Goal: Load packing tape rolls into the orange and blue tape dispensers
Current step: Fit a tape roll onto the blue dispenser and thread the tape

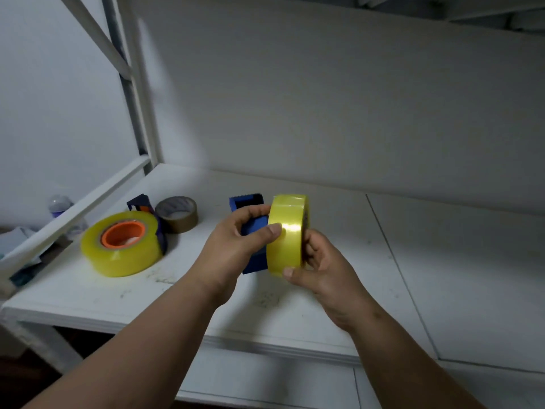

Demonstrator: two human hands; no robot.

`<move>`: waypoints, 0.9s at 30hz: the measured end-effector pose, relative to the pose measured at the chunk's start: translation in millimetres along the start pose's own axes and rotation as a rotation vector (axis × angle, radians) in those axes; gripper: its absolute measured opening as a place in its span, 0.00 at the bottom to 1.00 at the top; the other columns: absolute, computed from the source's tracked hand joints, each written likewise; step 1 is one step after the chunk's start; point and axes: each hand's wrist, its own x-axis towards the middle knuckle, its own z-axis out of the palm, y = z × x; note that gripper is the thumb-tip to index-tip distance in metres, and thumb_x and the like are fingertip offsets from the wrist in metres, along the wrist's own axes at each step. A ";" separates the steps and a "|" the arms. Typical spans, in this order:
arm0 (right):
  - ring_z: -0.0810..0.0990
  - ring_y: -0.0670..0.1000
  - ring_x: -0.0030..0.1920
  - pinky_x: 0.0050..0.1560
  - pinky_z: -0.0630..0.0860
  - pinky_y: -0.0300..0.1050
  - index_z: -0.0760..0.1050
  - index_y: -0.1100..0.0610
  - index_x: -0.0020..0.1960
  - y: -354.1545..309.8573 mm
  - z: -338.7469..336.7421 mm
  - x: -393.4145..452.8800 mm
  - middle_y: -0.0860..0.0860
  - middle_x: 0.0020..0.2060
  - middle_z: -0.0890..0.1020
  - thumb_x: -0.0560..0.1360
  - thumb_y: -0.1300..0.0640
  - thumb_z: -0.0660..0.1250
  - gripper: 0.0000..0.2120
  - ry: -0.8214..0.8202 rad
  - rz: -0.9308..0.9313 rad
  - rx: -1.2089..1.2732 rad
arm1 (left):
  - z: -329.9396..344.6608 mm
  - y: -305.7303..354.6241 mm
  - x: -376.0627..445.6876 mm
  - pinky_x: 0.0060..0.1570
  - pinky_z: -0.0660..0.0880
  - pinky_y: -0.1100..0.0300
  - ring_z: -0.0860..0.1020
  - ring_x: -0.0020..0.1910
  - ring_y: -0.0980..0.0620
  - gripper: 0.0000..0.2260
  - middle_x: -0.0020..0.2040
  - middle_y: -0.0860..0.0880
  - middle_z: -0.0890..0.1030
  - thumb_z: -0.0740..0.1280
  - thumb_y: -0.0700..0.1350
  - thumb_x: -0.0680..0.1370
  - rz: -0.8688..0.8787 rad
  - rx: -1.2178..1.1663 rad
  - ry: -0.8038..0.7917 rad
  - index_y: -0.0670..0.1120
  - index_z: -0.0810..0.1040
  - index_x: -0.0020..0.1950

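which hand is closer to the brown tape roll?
Left. The left hand, gripping the blue dispenser, sits just right of the brown tape roll; the right hand is farther right, beyond the yellow roll.

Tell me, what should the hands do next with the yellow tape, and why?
Probably push the yellow tape roll sideways onto the blue dispenser. The left hand grips the dispenser, the right hand holds the roll on edge right beside it, and the two look lined up but not clearly seated. The other yellow roll already sits round an orange hub on the table.
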 end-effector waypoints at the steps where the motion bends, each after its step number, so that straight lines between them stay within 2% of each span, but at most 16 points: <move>1: 0.81 0.44 0.54 0.49 0.78 0.39 0.75 0.46 0.58 -0.4 3.8 1.9 0.43 0.53 0.83 0.65 0.61 0.71 0.23 0.004 -0.013 -0.030 | -4.1 0.5 1.1 0.62 0.77 0.46 0.83 0.57 0.47 0.22 0.56 0.49 0.86 0.77 0.52 0.63 -0.001 -0.002 0.006 0.53 0.83 0.57; 4: 0.81 0.43 0.52 0.47 0.77 0.36 0.75 0.45 0.56 0.4 14.3 7.4 0.42 0.51 0.83 0.65 0.60 0.71 0.21 -0.003 -0.026 -0.095 | -17.0 0.0 2.8 0.65 0.75 0.43 0.82 0.59 0.47 0.19 0.57 0.48 0.85 0.74 0.47 0.68 -0.006 -0.007 0.015 0.52 0.82 0.58; 7: 0.81 0.42 0.52 0.47 0.77 0.36 0.75 0.45 0.56 2.4 26.7 11.3 0.41 0.51 0.83 0.65 0.59 0.72 0.21 0.007 -0.015 -0.127 | -31.7 -1.3 6.9 0.67 0.73 0.40 0.81 0.61 0.45 0.19 0.60 0.46 0.83 0.71 0.45 0.70 -0.029 -0.036 0.007 0.49 0.81 0.61; 10: 0.81 0.42 0.52 0.49 0.77 0.38 0.75 0.46 0.56 1.9 44.0 16.7 0.43 0.51 0.83 0.66 0.59 0.72 0.20 0.045 -0.023 -0.189 | -48.1 -2.6 14.9 0.67 0.72 0.40 0.79 0.63 0.45 0.14 0.62 0.48 0.82 0.71 0.41 0.76 -0.027 -0.074 -0.025 0.53 0.80 0.60; 13: 0.80 0.44 0.53 0.52 0.77 0.42 0.75 0.48 0.58 2.1 68.3 22.7 0.46 0.53 0.82 0.67 0.57 0.72 0.20 0.085 -0.019 -0.262 | -69.0 -1.6 24.2 0.67 0.74 0.42 0.79 0.64 0.45 0.15 0.62 0.50 0.80 0.69 0.40 0.77 -0.040 -0.106 -0.054 0.56 0.79 0.61; 16: 0.79 0.42 0.54 0.51 0.76 0.36 0.74 0.49 0.60 3.7 94.9 27.6 0.45 0.53 0.82 0.67 0.56 0.71 0.21 0.125 -0.032 -0.305 | -94.6 -0.7 31.3 0.65 0.75 0.43 0.80 0.63 0.46 0.11 0.59 0.50 0.83 0.69 0.41 0.77 -0.057 -0.121 -0.088 0.54 0.83 0.56; 18: 0.79 0.40 0.51 0.48 0.74 0.32 0.74 0.47 0.59 7.6 111.3 29.1 0.44 0.52 0.81 0.67 0.56 0.71 0.21 0.159 -0.047 -0.358 | -110.1 -3.2 34.3 0.63 0.77 0.47 0.81 0.61 0.46 0.10 0.54 0.53 0.86 0.70 0.41 0.76 -0.077 -0.121 -0.104 0.54 0.86 0.50; 20: 0.79 0.40 0.49 0.47 0.75 0.34 0.74 0.46 0.57 12.2 125.8 28.2 0.44 0.50 0.81 0.67 0.55 0.70 0.19 0.211 -0.051 -0.412 | -122.8 -6.0 35.8 0.61 0.78 0.47 0.81 0.60 0.46 0.07 0.53 0.54 0.86 0.71 0.44 0.73 -0.096 -0.120 -0.125 0.55 0.87 0.47; 23: 0.78 0.44 0.49 0.48 0.77 0.43 0.74 0.49 0.57 16.0 141.0 27.5 0.46 0.49 0.81 0.66 0.53 0.70 0.19 0.263 -0.049 -0.458 | -135.3 -6.1 35.9 0.62 0.77 0.44 0.80 0.60 0.43 0.07 0.56 0.47 0.84 0.72 0.48 0.70 -0.105 -0.122 -0.147 0.53 0.86 0.46; 27: 0.78 0.41 0.50 0.48 0.77 0.39 0.72 0.41 0.55 16.0 152.2 31.8 0.44 0.50 0.81 0.67 0.52 0.69 0.18 0.265 -0.051 -0.504 | -145.8 -2.6 37.4 0.53 0.78 0.51 0.81 0.52 0.47 0.03 0.48 0.49 0.85 0.72 0.46 0.70 -0.133 -0.168 -0.123 0.51 0.86 0.42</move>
